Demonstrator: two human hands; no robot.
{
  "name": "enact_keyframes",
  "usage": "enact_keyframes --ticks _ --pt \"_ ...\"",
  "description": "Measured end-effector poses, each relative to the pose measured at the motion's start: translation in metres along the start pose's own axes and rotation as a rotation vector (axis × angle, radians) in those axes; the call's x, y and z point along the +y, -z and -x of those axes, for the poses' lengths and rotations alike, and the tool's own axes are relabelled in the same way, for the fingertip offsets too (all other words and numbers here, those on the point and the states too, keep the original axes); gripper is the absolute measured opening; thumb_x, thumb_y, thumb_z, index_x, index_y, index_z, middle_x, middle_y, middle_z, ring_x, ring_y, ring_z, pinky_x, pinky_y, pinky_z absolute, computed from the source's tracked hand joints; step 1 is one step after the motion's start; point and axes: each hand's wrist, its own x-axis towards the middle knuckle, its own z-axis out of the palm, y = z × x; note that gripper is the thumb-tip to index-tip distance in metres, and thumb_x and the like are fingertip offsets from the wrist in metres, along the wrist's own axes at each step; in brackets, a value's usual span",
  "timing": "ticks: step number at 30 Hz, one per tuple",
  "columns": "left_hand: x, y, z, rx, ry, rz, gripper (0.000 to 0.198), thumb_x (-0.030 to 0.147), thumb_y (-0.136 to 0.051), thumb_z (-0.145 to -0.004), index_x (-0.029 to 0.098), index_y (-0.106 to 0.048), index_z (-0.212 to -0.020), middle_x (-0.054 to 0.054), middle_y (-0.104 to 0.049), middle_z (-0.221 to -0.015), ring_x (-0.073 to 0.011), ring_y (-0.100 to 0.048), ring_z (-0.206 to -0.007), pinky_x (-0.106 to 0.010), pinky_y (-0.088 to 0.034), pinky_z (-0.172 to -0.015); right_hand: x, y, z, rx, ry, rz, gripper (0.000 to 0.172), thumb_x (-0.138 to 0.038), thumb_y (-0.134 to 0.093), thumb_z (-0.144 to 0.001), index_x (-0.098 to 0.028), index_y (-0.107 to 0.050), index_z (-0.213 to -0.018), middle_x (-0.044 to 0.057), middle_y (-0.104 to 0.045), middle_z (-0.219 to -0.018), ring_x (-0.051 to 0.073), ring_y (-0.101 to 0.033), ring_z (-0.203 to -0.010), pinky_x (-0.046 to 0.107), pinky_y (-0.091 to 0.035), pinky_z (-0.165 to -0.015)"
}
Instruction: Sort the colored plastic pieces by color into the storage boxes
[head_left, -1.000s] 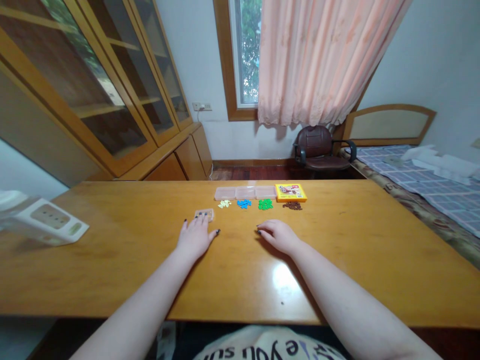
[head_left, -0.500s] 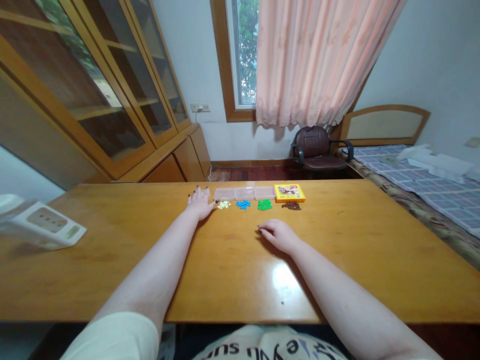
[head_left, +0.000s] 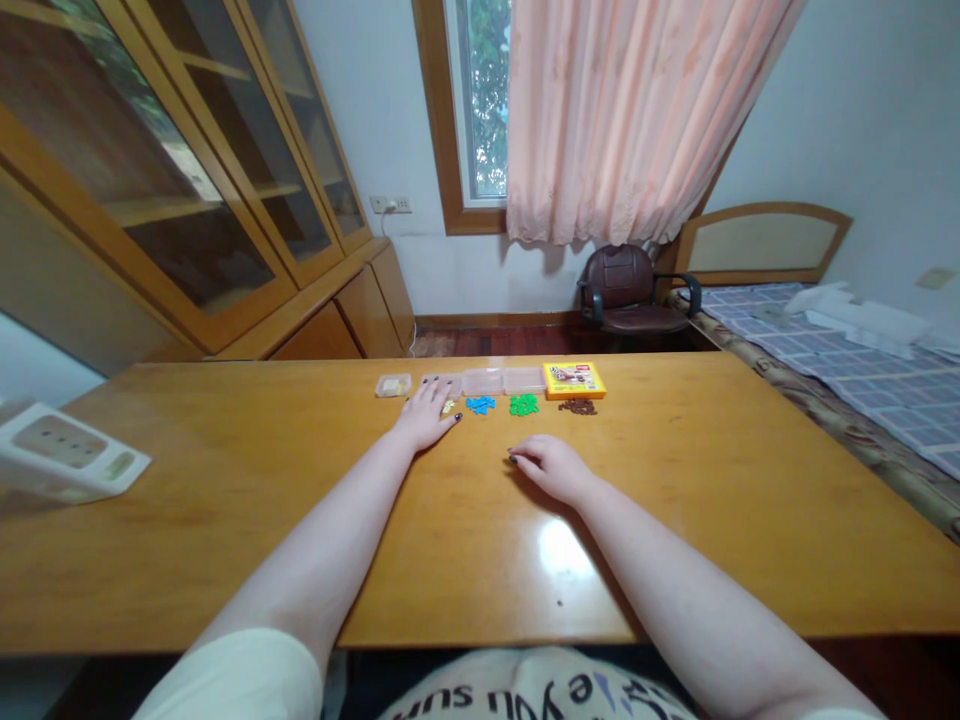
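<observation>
Wooden worktop (head_left: 450, 570) beneath two bare hands, one left, one right. Nearest, right hand (head_left: 551, 465) with fingers loosely curled, low over the wood; cannot tell whether gripping anything. Slightly farther, left hand (head_left: 426, 415) with fingers spread and extended, partly covering one pale heap (head_left: 448, 406) and the leftmost of the trays behind; cannot tell whether touching either. Beside that, left to right, one blue heap (head_left: 480, 405), one green heap (head_left: 523, 404), one brown heap (head_left: 577, 407): four in all, pieces too small to count. Looks partway along: colours already apart, all four heaps loose outside any container. Just behind, three clear trays (head_left: 482, 381) in a row, one small clear box (head_left: 393, 385) to their left with something pale inside, one yellow box (head_left: 574, 380) at the right end. Beyond, one dark red chair (head_left: 626, 290).
</observation>
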Motion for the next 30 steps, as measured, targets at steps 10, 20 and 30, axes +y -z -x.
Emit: enact_keyframes --ticks 10,20,30 --pt "0.009 0.000 0.037 0.009 -0.004 0.010 0.070 0.055 -0.038 -0.086 0.019 -0.026 -0.144 -0.013 -0.024 -0.150 -0.0295 -0.019 -0.138 -0.044 -0.020 -0.111 0.001 -0.001 0.000 0.028 0.019 0.007 0.023 -0.026 -0.050 -0.088 -0.019 -0.070 -0.094 0.006 -0.069 -0.089 0.016 -0.061 -0.084 0.028 -0.046 -0.079" --pt "0.048 0.002 0.079 -0.019 0.063 0.041 0.071 0.054 -0.042 -0.084 0.020 -0.026 -0.144 -0.013 -0.023 -0.150 -0.0310 -0.017 -0.138 -0.047 -0.022 -0.110 0.001 -0.002 0.000 0.024 0.031 0.018 0.023 -0.027 -0.049 -0.089 -0.020 -0.070 -0.093 0.006 -0.069 -0.088 0.016 -0.061 -0.083 0.028 -0.046 -0.078" --pt "0.093 0.002 0.110 -0.059 0.077 0.029 0.072 0.052 -0.045 -0.084 0.020 -0.024 -0.145 -0.014 -0.019 -0.152 -0.0326 -0.015 -0.139 -0.054 -0.012 -0.111 0.001 -0.002 0.001 0.049 0.039 0.013 0.023 -0.026 -0.049 -0.088 -0.020 -0.070 -0.092 0.006 -0.069 -0.087 0.016 -0.061 -0.082 0.028 -0.046 -0.078"
